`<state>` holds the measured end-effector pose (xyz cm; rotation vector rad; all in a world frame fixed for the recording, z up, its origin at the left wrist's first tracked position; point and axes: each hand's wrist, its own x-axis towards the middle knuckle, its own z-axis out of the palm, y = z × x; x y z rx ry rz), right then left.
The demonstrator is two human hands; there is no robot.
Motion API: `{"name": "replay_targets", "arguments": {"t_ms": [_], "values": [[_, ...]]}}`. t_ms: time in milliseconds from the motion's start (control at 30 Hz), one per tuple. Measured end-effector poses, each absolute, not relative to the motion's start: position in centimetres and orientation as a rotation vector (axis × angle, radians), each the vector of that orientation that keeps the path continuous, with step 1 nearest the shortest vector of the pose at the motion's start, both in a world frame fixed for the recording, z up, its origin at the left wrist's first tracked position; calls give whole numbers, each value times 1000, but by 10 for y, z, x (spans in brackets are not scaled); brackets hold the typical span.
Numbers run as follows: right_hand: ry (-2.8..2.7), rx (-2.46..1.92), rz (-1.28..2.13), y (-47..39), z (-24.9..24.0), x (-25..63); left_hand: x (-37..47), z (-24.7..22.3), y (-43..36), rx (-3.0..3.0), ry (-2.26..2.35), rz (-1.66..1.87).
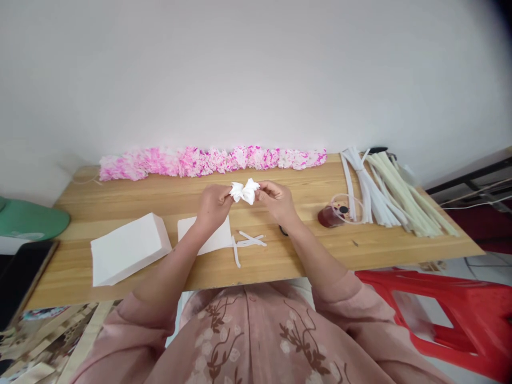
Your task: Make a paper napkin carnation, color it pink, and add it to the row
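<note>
A white bow-shaped piece of gathered paper [245, 191] is held up over the middle of the table. My left hand [215, 205] pinches its left end, and my right hand [277, 200] grips its right end between thumb and fingers. Below my left hand a flat white sheet [214, 237] lies partly behind the forearm. Several short white strips [250, 241] lie crossed just right of that sheet. Farther left sits a thick stack of white paper [128, 250].
Pink-and-white ruffled bundles [212, 160] line the table's [256, 272] back edge. At right are a dark red jar [331, 216], white strips [370, 194] and cream strips [412, 200]. A phone [26, 277], a green container [34, 218] and a red stool [476, 309] flank the table.
</note>
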<state>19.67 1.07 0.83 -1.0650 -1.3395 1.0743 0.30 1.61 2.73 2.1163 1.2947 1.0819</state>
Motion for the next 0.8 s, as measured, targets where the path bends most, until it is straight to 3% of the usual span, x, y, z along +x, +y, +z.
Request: {"name": "replay_targets", "arguments": {"t_ms": [267,800], "values": [[-1661,-1119,772,6,18,199,1,29,14,2558,1267,887],[-1722,-1205,688,4,14,194,12,26,8,2728,1285,827]]}}
